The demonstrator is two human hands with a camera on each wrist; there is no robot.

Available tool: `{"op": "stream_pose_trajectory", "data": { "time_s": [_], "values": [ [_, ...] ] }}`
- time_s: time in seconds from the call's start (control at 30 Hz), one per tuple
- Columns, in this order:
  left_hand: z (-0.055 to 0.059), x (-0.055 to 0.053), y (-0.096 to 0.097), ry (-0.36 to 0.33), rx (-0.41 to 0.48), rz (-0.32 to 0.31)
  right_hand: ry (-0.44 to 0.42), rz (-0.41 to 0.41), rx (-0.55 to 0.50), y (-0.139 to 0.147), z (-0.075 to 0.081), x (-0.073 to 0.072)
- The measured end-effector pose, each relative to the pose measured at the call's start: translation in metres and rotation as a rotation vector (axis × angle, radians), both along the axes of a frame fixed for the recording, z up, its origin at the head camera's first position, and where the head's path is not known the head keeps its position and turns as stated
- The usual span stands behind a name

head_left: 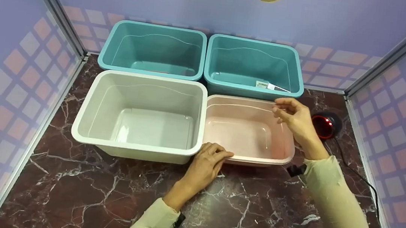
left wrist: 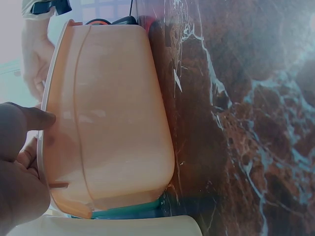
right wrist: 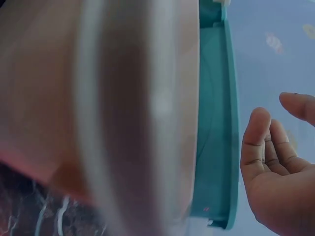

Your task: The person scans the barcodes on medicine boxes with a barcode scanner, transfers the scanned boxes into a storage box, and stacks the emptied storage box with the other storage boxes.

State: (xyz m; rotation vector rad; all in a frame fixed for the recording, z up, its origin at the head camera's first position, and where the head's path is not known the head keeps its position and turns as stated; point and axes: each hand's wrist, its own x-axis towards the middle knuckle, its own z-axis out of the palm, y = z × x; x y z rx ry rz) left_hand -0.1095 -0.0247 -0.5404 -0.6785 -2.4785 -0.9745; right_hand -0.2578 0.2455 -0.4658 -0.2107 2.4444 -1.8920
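A pink plastic bin stands at the front right of a group of bins. My left hand grips its near rim by the left corner. In the left wrist view the thumb lies on the bin's outer wall, while the fingers go over the rim. Above the bin's right rim hovers my right hand, fingers loosely bent and holding nothing. The right wrist view shows that hand's thumb and fingertips apart. A light grey bin sits directly left of the pink one.
Behind stand two teal bins, a left one and a right one with a white label inside. A black device glowing red is at the right, its cable running forward. Panel walls enclose the dark marbled table.
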Motion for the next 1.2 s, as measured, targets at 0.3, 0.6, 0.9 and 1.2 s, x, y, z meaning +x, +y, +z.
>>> {"op": "stream_pose_trajectory", "data": {
  "time_s": [0.3, 0.6, 0.9, 1.2],
  "values": [
    [0.000, 0.001, 0.000, -0.008, 0.006, 0.002, -0.057, -0.052, -0.049, 0.024, -0.011, 0.000],
    [0.002, 0.003, 0.000, -0.065, -0.033, 0.015, -0.094, -0.122, 0.005, 0.031, -0.005, 0.008],
    [0.004, 0.002, 0.001, -0.059, -0.027, 0.016, -0.077, -0.205, 0.160, 0.050, -0.036, -0.008],
    [0.003, 0.001, 0.001, -0.032, -0.032, 0.014, -0.147, -0.147, 0.227, 0.053, -0.038, -0.008]
  ]
}}
